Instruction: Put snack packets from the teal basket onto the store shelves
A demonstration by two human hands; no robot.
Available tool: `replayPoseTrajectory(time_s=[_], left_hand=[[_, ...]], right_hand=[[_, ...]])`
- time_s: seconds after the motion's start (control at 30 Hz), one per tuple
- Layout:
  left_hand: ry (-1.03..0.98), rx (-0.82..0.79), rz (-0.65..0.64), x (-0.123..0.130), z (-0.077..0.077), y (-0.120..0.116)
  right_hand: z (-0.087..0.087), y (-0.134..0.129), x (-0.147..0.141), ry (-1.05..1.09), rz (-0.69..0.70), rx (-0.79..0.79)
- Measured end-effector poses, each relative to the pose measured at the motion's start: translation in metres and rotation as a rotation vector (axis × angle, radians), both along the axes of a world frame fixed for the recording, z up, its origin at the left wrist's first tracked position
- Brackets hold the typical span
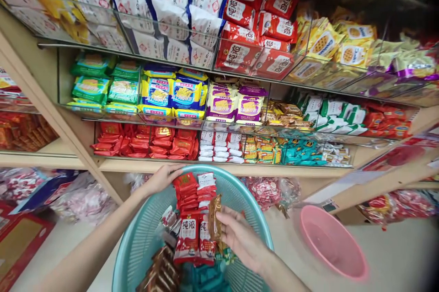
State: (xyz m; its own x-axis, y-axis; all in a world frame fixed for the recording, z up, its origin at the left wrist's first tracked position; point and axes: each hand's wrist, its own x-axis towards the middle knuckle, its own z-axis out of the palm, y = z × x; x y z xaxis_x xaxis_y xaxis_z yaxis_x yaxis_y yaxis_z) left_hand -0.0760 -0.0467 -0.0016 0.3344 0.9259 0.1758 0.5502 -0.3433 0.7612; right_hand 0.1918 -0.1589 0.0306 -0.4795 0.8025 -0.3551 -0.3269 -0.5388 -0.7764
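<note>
A large teal plastic basket (pixel 267 232) with slotted sides stands below the shelves. My left hand (pixel 163 180) is at its far left rim, fingers closed over the edge beside a stack of small red packets (pixel 186 191). In my right hand (pixel 236 232), thumb and fingers pinch a snack bar (pixel 215 219) in a shiny brown-gold wrapper, held above the basket's contents. Under it lie larger red-and-white snack packets (pixel 188 239). White-and-red packets (pixel 206 184) are stacked next to the small red ones. Brown packets (pixel 161 273) and teal packets (pixel 207 278) fill the near part.
Tiered shelves with clear dividers hold snack packets, among them blue-and-yellow ones (pixel 187 93), purple ones (pixel 252 104) and brown-gold ones (pixel 290 114). A pink basin (pixel 332 241) rests on the floor at right. Bagged candy (pixel 264 191) lies beneath the wooden bottom shelf edge (pixel 130 165).
</note>
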Motion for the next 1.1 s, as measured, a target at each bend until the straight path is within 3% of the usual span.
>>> replayPoseTrajectory(time_s=[0.3,0.53,0.83,1.1], left_hand=[[-0.007,0.026,-0.006,-0.001,-0.002,-0.002],[-0.013,0.047,-0.009,-0.001,-0.004,0.000],[-0.037,0.021,0.004,0.000,-0.004,0.004],[-0.043,-0.023,-0.018,0.000,-0.003,0.003]], right_hand=[[-0.009,-0.006,-0.009,-0.042,-0.062,-0.121],[-0.017,-0.005,-0.014,-0.133,-0.072,-0.029],[-0.015,-0.004,-0.024,0.003,-0.137,-0.140],[-0.014,-0.012,-0.030,-0.098,-0.120,-0.083]])
